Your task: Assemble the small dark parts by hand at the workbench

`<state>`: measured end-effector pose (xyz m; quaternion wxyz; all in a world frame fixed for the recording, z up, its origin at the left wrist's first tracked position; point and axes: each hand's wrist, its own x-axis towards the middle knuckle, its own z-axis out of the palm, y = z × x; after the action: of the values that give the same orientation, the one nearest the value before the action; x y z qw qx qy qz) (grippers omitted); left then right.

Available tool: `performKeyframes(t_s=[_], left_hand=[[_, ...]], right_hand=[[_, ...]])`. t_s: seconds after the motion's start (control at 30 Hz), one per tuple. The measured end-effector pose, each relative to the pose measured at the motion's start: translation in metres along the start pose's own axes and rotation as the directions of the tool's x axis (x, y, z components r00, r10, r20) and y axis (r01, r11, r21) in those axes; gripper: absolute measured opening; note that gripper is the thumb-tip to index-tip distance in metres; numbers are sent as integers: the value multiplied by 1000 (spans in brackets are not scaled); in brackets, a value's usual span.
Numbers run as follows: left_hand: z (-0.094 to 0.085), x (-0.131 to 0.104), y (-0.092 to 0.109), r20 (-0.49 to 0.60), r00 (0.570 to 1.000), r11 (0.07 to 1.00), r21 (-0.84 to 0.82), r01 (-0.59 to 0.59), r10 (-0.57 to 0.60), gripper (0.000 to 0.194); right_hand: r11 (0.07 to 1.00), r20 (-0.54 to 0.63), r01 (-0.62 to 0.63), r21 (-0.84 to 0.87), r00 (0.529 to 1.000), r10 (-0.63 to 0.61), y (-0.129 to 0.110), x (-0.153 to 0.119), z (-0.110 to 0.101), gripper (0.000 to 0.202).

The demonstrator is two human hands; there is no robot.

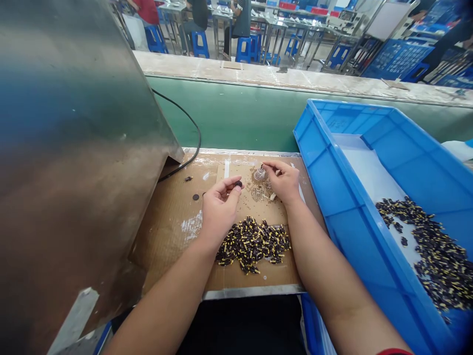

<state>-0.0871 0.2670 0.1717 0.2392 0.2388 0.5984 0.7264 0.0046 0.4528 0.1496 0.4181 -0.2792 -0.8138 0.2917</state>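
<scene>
My left hand (220, 204) pinches a small dark round piece (238, 184) between thumb and fingers, above the cardboard. My right hand (284, 180) has its fingertips closed at the top of a small clear cup (259, 174); what they grip there is too small to make out. Below both hands lies a heap of small dark parts with yellow ends (254, 241). A dark disc (195, 197) rests on the cardboard (166, 224) left of my left hand, and a loose small part (188, 178) lies farther back.
A large metal housing (81, 148) stands close on the left, with a black cable (192, 121) behind it. On the right, a blue bin (314, 148) holds many similar parts. Beyond the green belt (229, 116), people sit at tables with blue stools (200, 45).
</scene>
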Motion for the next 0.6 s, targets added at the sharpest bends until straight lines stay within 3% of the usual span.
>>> performKeyframes(t_s=[0.43,0.6], left_hand=[[1,-3,1,23,1000,1000,7,9,-10,27],[1,-2,0,20,1000,1000,2,-1,1,27]], right_hand=[[1000,11,0,4,1000,0,1,0,2,19],[1000,-15,1,-10,1000,-1,-12,0,-4,19]])
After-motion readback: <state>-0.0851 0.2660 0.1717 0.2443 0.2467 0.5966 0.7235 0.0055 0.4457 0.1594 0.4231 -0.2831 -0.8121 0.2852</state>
